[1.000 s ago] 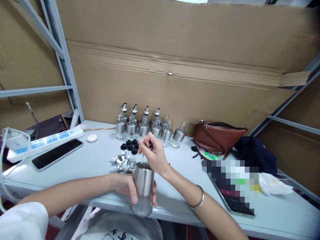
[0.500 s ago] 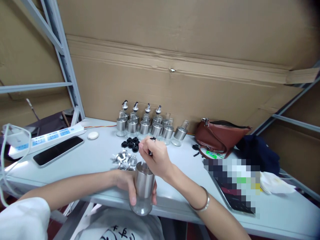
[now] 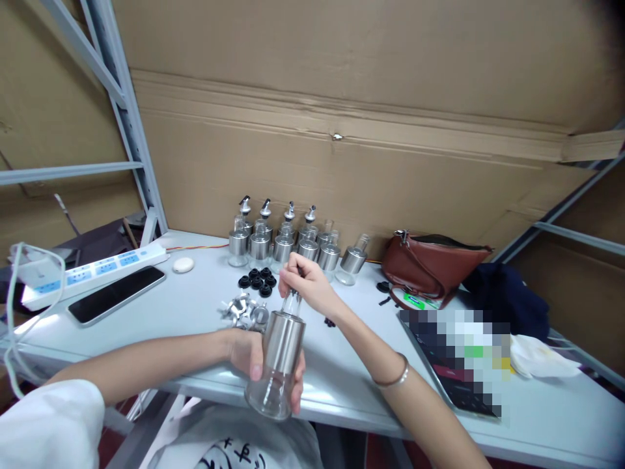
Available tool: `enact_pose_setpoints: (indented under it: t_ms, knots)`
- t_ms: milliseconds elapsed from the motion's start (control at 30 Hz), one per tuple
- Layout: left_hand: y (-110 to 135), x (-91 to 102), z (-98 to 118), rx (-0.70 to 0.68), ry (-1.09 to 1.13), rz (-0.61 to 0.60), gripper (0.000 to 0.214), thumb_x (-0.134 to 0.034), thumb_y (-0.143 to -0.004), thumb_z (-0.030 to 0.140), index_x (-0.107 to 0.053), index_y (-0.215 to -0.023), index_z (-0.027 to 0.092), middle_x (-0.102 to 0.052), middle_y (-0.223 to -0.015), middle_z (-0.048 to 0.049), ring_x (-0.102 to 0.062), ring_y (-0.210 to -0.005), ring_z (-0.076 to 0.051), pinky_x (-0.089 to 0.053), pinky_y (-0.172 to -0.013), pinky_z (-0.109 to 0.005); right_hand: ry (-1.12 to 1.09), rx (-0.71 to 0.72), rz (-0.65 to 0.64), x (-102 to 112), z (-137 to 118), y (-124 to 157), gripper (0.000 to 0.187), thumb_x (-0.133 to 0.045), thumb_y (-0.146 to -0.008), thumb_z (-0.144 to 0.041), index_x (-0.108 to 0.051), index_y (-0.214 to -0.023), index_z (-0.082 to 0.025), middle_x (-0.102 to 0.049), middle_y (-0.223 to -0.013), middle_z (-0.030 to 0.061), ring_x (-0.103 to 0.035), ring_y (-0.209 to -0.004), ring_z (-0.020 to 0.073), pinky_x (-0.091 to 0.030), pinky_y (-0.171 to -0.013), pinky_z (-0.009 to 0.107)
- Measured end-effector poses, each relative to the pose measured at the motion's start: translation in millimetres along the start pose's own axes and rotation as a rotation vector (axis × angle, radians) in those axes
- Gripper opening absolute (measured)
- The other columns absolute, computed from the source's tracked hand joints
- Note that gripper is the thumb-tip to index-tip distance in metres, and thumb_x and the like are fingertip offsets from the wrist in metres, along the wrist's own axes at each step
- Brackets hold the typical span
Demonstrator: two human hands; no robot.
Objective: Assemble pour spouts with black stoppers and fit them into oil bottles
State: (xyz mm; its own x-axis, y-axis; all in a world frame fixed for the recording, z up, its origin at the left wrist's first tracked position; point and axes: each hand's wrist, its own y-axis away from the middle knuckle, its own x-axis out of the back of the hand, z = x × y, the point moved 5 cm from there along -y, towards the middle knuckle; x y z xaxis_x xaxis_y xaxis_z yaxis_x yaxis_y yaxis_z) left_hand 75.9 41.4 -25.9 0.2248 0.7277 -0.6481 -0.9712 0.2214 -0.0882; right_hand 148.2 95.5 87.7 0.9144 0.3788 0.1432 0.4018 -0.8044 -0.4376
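Observation:
My left hand (image 3: 251,355) is wrapped round a glass bottle with a steel sleeve (image 3: 278,358), held tilted just above the front edge of the white table (image 3: 190,306). My right hand (image 3: 307,283) is closed in a pinch over the bottle's glass neck; what it pinches there is hidden by the fingers. Just behind the bottle lie a pile of metal spout parts (image 3: 241,311) and several black stoppers (image 3: 257,279).
Several finished and unfinished bottles (image 3: 288,244) stand in a row at the back against the cardboard. A phone (image 3: 116,294), a power strip (image 3: 92,269) and a white oval object (image 3: 183,264) lie left. A brown bag (image 3: 430,267), dark cloth and a white mask (image 3: 537,358) lie right.
The bottle has tilted, its bottom swinging toward me and left, and my right hand has risen slightly at the neck. My left hand keeps its hold.

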Motion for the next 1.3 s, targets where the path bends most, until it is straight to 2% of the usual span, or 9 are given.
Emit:
enact_pose_setpoints:
  t_ms: [100, 200, 367, 533, 700, 800, 967, 1167, 1300]
  knots:
    - [-0.8, 2.0, -3.4, 0.058, -0.018, 0.008, 0.055, -0.067, -0.048, 0.005, -0.06, -0.101, 0.018, -0.067, -0.099, -0.0039, -0.062, -0.098, -0.022, -0.042, -0.089, -0.037, -0.427, -0.232, -0.088, 1.4, 14.0, -0.5, 0.037, -0.062, -0.077, -0.03, -0.027, -0.067, -0.022, -0.05, -0.048, -0.0094, -0.055, -0.047, 0.0102, -0.044, -0.05, 0.023]
    - [-1.8, 1.7, -3.4, 0.073, -0.053, 0.024, 0.057, -0.065, -0.047, 0.001, -0.059, -0.101, 0.019, -0.067, -0.1, -0.0029, -0.062, -0.1, -0.021, -0.041, -0.089, -0.038, -0.626, -0.316, -0.088, -3.4, 19.4, 0.2, 0.043, -0.068, -0.072, -0.033, -0.027, -0.067, -0.022, -0.048, -0.046, -0.0114, -0.051, -0.042, 0.0084, -0.047, -0.047, 0.023]
    - [-2.2, 2.8, 3.8, -0.022, -0.033, 0.129, 0.057, -0.061, -0.05, 0.001, -0.058, -0.104, 0.019, -0.068, -0.101, -0.0023, -0.062, -0.101, -0.019, -0.041, -0.088, -0.035, -0.67, -0.282, 0.245, -4.1, 31.7, -2.0, 0.046, -0.071, -0.068, -0.036, -0.027, -0.068, -0.022, -0.048, -0.05, -0.0115, -0.048, -0.043, 0.006, -0.049, -0.046, 0.021]
    - [-2.6, 3.8, 3.2, -0.015, -0.019, 0.181, 0.054, -0.061, -0.052, 0.003, -0.057, -0.104, 0.019, -0.069, -0.101, -0.0022, -0.062, -0.099, -0.017, -0.042, -0.086, -0.032, -0.342, -0.028, 0.498, 8.6, 26.8, 2.9, 0.04, -0.062, -0.076, -0.042, -0.028, -0.067, -0.023, -0.049, -0.055, -0.0088, -0.05, -0.047, 0.0077, -0.045, -0.047, 0.022]
    - [-2.1, 1.8, 2.5, -0.021, -0.05, 0.2, 0.049, -0.062, -0.057, 0.007, -0.058, -0.104, 0.019, -0.068, -0.101, -0.003, -0.063, -0.1, -0.019, -0.042, -0.085, -0.034, 0.311, 0.3, 0.574, 19.3, 3.3, 13.7, 0.031, -0.051, -0.084, -0.029, -0.031, -0.061, -0.022, -0.046, -0.054, -0.0058, -0.046, -0.049, 0.0084, -0.036, -0.052, 0.024]
    - [-2.5, -1.0, 3.6, -0.022, -0.075, 0.186, 0.048, -0.064, -0.058, 0.009, -0.058, -0.105, 0.019, -0.068, -0.102, -0.0031, -0.063, -0.099, -0.021, -0.043, -0.083, -0.035, 0.475, 0.394, 0.619, 21.6, -7.0, 17.9, 0.03, -0.05, -0.082, -0.026, -0.03, -0.06, -0.022, -0.043, -0.054, -0.0055, -0.04, -0.051, 0.0087, -0.034, -0.053, 0.025]
    - [-3.1, -5.2, 9.2, -0.091, -0.067, 0.162, 0.05, -0.067, -0.058, 0.01, -0.058, -0.106, 0.016, -0.068, -0.1, -0.0041, -0.063, -0.098, -0.02, -0.043, -0.084, -0.035, 0.203, 0.171, 0.503, 30.7, -14.7, 12.1, 0.032, -0.051, -0.083, -0.032, -0.026, -0.065, -0.023, -0.041, -0.049, -0.0097, -0.042, -0.042, 0.0079, -0.039, -0.052, 0.026]
    - [-2.6, -4.7, 9.3, -0.11, -0.079, 0.196, 0.051, -0.071, -0.061, 0.016, -0.057, -0.11, 0.016, -0.067, -0.101, -0.0053, -0.063, -0.098, -0.02, -0.042, -0.087, -0.037, 0.261, -0.02, -0.02, 36.8, -30.2, 10.0, 0.045, -0.074, -0.065, -0.024, -0.03, -0.071, -0.022, -0.054, -0.066, -0.0062, -0.052, -0.06, 0.0092, -0.042, -0.058, 0.024]
    - [-2.6, -6.3, 13.7, -0.197, -0.083, 0.245, 0.06, -0.071, -0.068, 0.029, -0.049, -0.123, 0.02, -0.056, -0.122, -0.008, -0.054, -0.115, -0.026, -0.04, -0.091, -0.042, 0.271, 0.017, 0.036, 57.3, -54.1, 19.9, 0.042, -0.072, -0.068, -0.024, -0.031, -0.071, -0.022, -0.049, -0.07, -0.0062, -0.05, -0.06, 0.008, -0.044, -0.057, 0.023]
